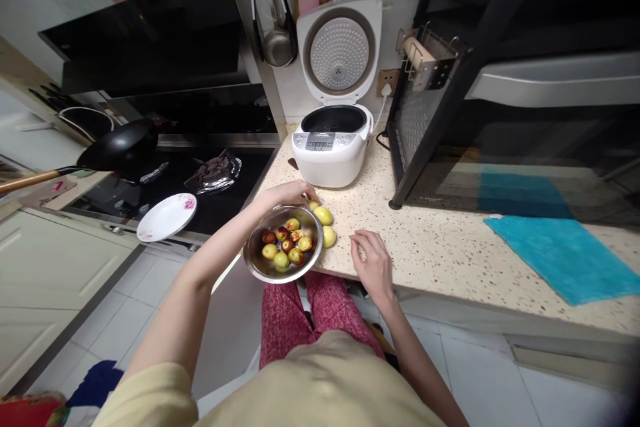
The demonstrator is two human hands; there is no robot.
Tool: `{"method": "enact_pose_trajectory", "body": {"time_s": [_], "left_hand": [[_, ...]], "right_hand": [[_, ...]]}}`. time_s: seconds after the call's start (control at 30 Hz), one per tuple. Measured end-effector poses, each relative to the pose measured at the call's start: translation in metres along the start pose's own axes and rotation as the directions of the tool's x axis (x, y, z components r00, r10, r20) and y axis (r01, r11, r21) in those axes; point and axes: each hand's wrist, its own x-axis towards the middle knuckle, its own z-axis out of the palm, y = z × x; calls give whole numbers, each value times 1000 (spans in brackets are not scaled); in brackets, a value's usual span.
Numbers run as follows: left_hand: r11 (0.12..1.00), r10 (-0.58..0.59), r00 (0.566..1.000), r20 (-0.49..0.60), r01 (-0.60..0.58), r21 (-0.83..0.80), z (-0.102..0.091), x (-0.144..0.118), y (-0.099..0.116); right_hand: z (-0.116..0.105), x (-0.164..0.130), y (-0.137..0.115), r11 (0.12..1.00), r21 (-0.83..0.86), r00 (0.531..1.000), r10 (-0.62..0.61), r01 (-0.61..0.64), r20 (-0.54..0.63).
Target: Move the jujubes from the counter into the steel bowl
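Observation:
A steel bowl (pixel 251 264) of green and brown-mottled jujubes (pixel 287 246) stands at the counter's front edge. Just past its far rim, the fingers of my left hand (pixel 299 192) are bent down around a yellow-green jujube (pixel 313 205), partly hidden. Two more pale jujubes, one (pixel 324 215) behind the other (pixel 329 236), lie against the bowl's right side. Over the counter to the right of them is my right hand (pixel 373 263), its fingers curled in toward the thumb with nothing visible between them.
Behind the bowl stands a white rice cooker (pixel 333 163) with its lid raised. On the left are a gas stove (pixel 215 173), a wok (pixel 123 147) and a white plate (pixel 167 217) overhanging the stove's edge. A black rack (pixel 425 113) and a blue cloth (pixel 567 257) are on the right.

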Motion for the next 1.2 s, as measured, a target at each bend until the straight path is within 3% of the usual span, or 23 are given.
{"method": "enact_pose_trajectory", "body": {"time_s": [0.27, 0.4, 0.57, 0.73, 0.8, 0.93, 1.2], "left_hand": [[1000, -15, 993, 117, 13, 18, 6, 16, -15], [999, -11, 993, 117, 6, 47, 7, 20, -17], [994, 25, 998, -57, -19, 104, 0, 4, 1], [994, 57, 952, -300, -26, 106, -4, -45, 30], [996, 51, 927, -371, -20, 88, 2, -68, 42], [995, 13, 933, -359, 25, 101, 25, -101, 58], [992, 47, 904, -425, 6, 123, 71, -109, 53]], "right_hand": [[0, -1, 0, 1000, -6, 1000, 6, -6, 5], [0, -1, 1, 1000, -3, 1000, 3, -3, 14], [0, -1, 2, 1000, 1, 1000, -12, 12, 1], [0, 0, 2, 1000, 9, 1000, -9, 9, 1], [-1, 0, 1, 1000, 12, 1000, -8, 8, 7], [0, 0, 1, 1000, 3, 1000, -19, 19, 10], [1, -1, 1, 1000, 0, 1000, -13, 13, 15]]}}
